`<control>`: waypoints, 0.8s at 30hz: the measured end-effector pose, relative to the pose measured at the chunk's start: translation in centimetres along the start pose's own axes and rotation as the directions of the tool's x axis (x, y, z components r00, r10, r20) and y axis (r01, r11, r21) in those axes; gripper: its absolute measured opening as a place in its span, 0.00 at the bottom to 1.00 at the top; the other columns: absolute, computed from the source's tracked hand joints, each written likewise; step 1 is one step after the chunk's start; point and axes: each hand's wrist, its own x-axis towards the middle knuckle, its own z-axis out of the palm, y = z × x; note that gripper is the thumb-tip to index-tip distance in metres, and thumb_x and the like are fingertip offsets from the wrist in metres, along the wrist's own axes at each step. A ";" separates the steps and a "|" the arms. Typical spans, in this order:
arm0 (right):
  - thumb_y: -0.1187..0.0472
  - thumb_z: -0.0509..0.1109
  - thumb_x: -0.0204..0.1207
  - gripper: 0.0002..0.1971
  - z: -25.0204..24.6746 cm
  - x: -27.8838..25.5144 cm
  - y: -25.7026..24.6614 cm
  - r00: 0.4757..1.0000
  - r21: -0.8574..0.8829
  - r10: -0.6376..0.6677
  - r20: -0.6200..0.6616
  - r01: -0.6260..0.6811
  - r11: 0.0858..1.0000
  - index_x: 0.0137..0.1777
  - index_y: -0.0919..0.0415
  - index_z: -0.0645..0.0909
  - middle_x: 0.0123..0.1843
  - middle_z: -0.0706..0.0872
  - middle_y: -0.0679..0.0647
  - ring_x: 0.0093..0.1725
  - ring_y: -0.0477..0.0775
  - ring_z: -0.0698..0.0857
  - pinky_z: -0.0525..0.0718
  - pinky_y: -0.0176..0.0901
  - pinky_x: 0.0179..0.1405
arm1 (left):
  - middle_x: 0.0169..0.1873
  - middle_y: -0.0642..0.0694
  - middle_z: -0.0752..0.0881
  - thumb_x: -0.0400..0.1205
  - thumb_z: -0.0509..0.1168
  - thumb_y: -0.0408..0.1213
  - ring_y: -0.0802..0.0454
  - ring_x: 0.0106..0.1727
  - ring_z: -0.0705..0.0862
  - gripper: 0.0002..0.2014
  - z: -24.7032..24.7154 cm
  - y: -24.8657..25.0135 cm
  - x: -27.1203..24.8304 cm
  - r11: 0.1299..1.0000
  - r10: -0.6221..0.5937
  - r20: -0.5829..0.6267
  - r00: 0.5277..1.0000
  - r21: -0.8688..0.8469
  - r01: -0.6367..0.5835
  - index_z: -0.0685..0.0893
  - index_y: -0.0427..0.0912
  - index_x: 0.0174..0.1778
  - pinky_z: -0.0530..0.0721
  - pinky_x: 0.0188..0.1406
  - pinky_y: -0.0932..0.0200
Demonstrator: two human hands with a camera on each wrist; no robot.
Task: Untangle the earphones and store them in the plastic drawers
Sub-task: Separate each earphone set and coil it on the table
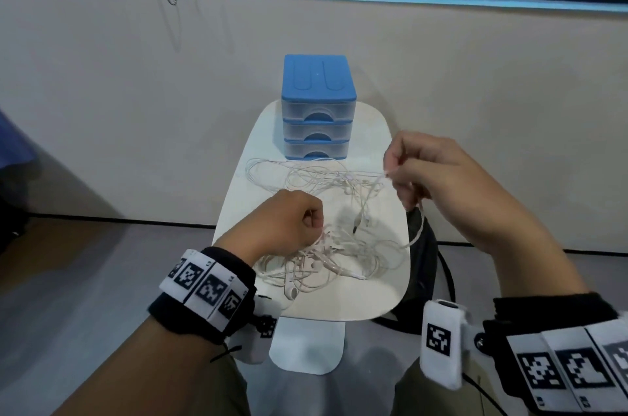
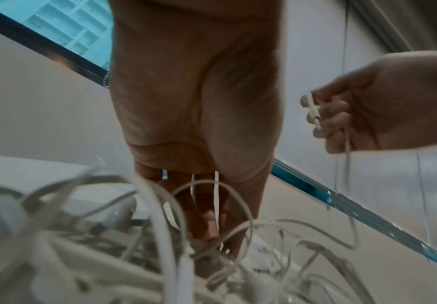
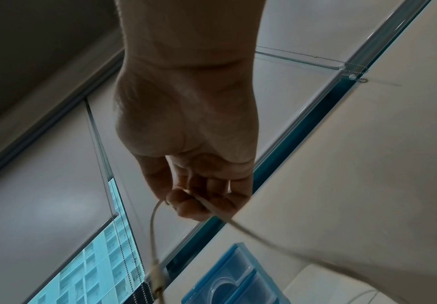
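I held my left hand (image 1: 292,228) low over the near half of the small white table (image 1: 238,211), fingers curled, pinching strands at the left edge of the tangled white earphones (image 1: 326,259). The left wrist view showed cords looped around the fingertips (image 2: 212,228), though blur hid exactly which strand they gripped.

At centre, the tangle covered most of the tabletop: a dense knot near me, with at least two earbuds visible at its near edge, and looser loops spread toward the far end. I judged that several sets were knotted together, but I could not count them.

Behind the loops, at the far edge of the table, stood the plastic drawers (image 1: 318,130), a three-tier clear unit under a blue top. All three drawers were closed, and I could not tell if anything lay inside them.

On the right, my right hand (image 1: 431,177) was raised above the table edge, thumb and curled fingers pinching one cable (image 3: 155,226). That cable ran taut back to the pile, and a slack length hung below the hand.

My assessment: the task was at an early stage. One cable was partly drawn out; none was fully free. Remaining work: separate each set, open a drawer, store the sets, close it.
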 end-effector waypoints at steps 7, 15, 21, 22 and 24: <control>0.59 0.76 0.81 0.02 2.1 0.3 1.7 0.998 -0.147 0.055 0.024 -0.051 0.988 0.47 0.54 0.87 0.37 0.90 0.52 0.42 0.61 0.89 0.82 0.44 0.41 | 0.38 0.56 0.88 0.81 0.74 0.36 0.52 0.37 0.83 0.08 -3.8 1.0 -1.1 0.974 0.124 -0.262 0.957 -0.154 -0.168 0.85 0.54 0.41 0.81 0.39 0.61; 0.53 0.74 0.83 0.11 4.8 2.3 1.0 0.996 -0.249 0.018 0.085 0.004 0.968 0.42 0.58 0.85 0.34 0.83 0.39 0.29 0.42 0.74 0.75 0.42 0.37 | 0.38 0.55 0.84 0.81 0.75 0.36 0.54 0.33 0.76 0.05 -5.9 3.3 -1.5 0.919 0.162 -0.434 0.886 -0.260 -0.296 0.89 0.51 0.43 0.76 0.35 0.64; 0.50 0.71 0.84 0.13 4.7 1.5 1.4 0.993 -0.260 0.047 0.107 -0.018 0.965 0.39 0.53 0.88 0.43 0.85 0.36 0.35 0.44 0.78 0.76 0.43 0.41 | 0.29 0.49 0.85 0.85 0.70 0.30 0.51 0.28 0.83 0.04 -7.0 2.7 -1.4 0.731 -0.181 -0.575 0.798 -0.621 -0.283 0.84 0.44 0.50 0.78 0.29 0.60; 0.49 0.72 0.84 0.13 4.7 1.6 1.2 0.997 -0.262 0.024 0.075 -0.004 0.965 0.40 0.52 0.89 0.44 0.84 0.37 0.37 0.44 0.78 0.77 0.42 0.42 | 0.32 0.47 0.87 0.86 0.70 0.31 0.50 0.30 0.86 0.06 -6.7 2.6 -1.5 0.715 -0.202 -0.551 0.810 -0.648 -0.262 0.82 0.46 0.53 0.80 0.31 0.58; 0.50 0.72 0.84 0.12 4.6 1.8 0.1 0.999 -0.229 -0.047 0.002 0.046 0.972 0.41 0.51 0.90 0.43 0.85 0.38 0.38 0.42 0.78 0.77 0.41 0.43 | 0.37 0.46 0.89 0.85 0.71 0.33 0.50 0.34 0.89 0.11 -5.4 2.3 -1.6 0.706 -0.232 -0.475 0.849 -0.682 -0.189 0.76 0.50 0.56 0.84 0.37 0.54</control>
